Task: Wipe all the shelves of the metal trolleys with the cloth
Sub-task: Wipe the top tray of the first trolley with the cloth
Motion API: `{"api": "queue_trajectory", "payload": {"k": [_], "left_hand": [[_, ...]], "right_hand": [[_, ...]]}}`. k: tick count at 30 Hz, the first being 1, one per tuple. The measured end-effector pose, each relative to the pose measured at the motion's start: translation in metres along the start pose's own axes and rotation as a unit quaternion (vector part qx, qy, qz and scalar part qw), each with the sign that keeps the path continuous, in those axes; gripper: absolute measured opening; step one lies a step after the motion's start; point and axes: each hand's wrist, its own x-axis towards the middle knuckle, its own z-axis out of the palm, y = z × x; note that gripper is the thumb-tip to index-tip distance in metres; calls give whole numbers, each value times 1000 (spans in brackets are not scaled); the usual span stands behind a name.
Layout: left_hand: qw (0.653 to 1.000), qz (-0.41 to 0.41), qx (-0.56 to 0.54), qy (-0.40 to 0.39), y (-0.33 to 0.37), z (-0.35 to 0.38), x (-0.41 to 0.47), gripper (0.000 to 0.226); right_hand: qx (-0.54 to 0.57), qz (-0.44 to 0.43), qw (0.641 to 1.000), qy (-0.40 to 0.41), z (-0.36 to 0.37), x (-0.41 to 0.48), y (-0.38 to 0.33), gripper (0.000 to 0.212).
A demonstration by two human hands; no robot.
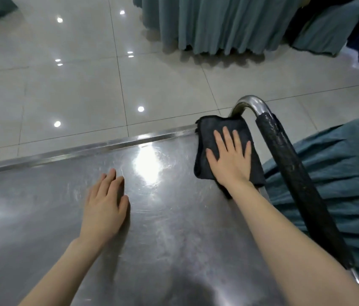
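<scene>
While the glossy tiled floor [74, 85] fills the far half of the view, the stainless top shelf [174, 228] of a metal trolley spans the near half, with a raised rim [85, 149] along its far edge. Teal pleated table skirts hang at the far side [207, 25] and on the right [339, 173], just beyond the trolley's handle [291, 171], a chrome tube wrapped in black.

A folded dark cloth [209, 133] lies in the shelf's far right corner, against the rim and the foot of the handle. The right hand [231, 160] presses flat on it, fingers straight and spread, gripping nothing. The left hand [105, 204] rests palm down on bare metal near the middle, fingers straight and together.

Faint smears streak the steel, but I cannot tell which parts are already wiped. This looks like work on the top shelf only; lower shelves and any other trolleys are out of view and presumably remain.
</scene>
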Motion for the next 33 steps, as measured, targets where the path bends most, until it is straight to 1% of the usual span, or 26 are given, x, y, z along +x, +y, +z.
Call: {"api": "queue_trajectory", "payload": {"k": [3,4,7,9,11,14,16,18,20,22,23,26,28,29,31,33], "left_hand": [[1000,-6,-10,0,1,-1,-1,47],[1000,-6,-12,-1,1,-2,-1,47],[1000,-6,-15,-10,0,-4,0,47],[1000,-4,-16,-19,0,-6,1,48],[1000,-5,-18,-20,-1,-7,1,49],[1000,-6,-25,-13,-2,-6,-1,49],[999,-6,-34,-6,-4,-4,-1,49],[999,2,-51,-4,-7,-2,-2,48],[994,12,-109,-1,-12,-4,-4,41],[984,1,-180,14,-24,-10,-9,35],[982,-3,-187,22,-31,-14,-14,34],[991,-12,-130,44,-61,-22,-29,38],[996,-27,-69,44,-82,-29,-35,41],[998,-33,-41,44,-92,-33,-34,41],[998,-49,-5,47,-113,-39,-32,42],[996,-65,13,52,-132,-43,-31,45]], "right_hand": [[7,27,1000,9,3,-40,-1,63],[9,23,1000,1,6,-56,-6,63],[-3,-40,999,-25,15,-88,-15,64],[-7,-74,997,-36,12,-78,-12,64],[-8,-81,996,-29,8,-49,-11,64],[8,-39,999,-25,4,-1,-22,64],[12,-14,1000,-19,7,17,-39,63],[18,-14,1000,-17,9,24,-59,62],[21,-62,998,-21,7,28,-87,60],[11,-140,990,-30,6,27,-126,57],[8,-180,983,-34,6,24,-149,55],[30,-262,964,-45,10,3,-217,52],[47,-275,959,-41,14,-6,-241,50],[53,-279,958,-38,15,-5,-243,49],[59,-278,958,-24,16,3,-224,50],[47,-225,973,-3,16,17,-183,52]]}}
